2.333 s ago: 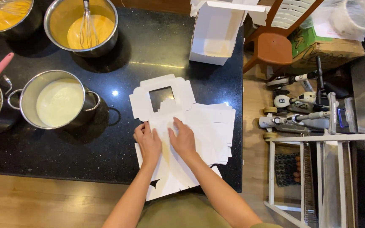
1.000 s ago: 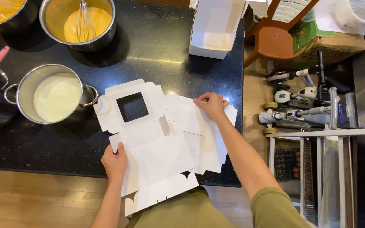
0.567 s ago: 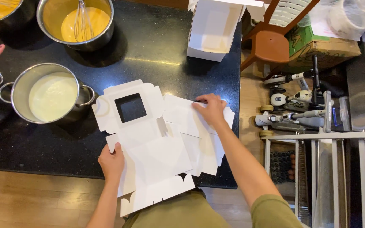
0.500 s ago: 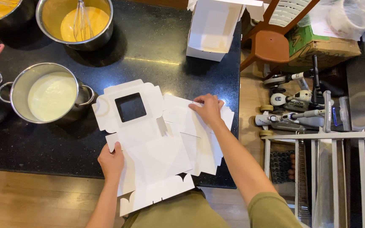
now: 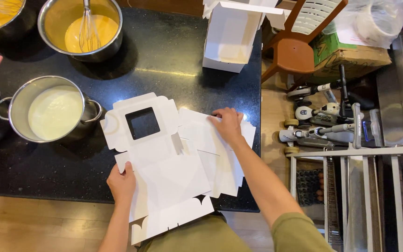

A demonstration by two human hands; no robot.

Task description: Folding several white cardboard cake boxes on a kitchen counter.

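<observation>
Presently: both hands on a flat, unfolded white box blank at the front edge of a black counter.

Left hand (image 5: pixel 122 183) pinches the blank's (image 5: pixel 164 172) near-left edge, thumb on top, fingers beneath. Right hand (image 5: pixel 228 125) lies palm down, fingers half spread, pressing the stack of further white blanks (image 5: pixel 232 170) on the right side. The top blank lies flat with its long axis running from the near edge away from the person, tilted slightly leftward; the end with the square window cut-out (image 5: pixel 142 123) points away, the scalloped flap end overhangs the black counter (image 5: pixel 178 51) toward the person. Just left of the window end stands a steel pot of white liquid (image 5: pixel 54 112). Farther back, a steel bowl of yellow batter with a whisk (image 5: pixel 85 29), and an assembled white box (image 5: pixel 232 35) standing upright.
</observation>
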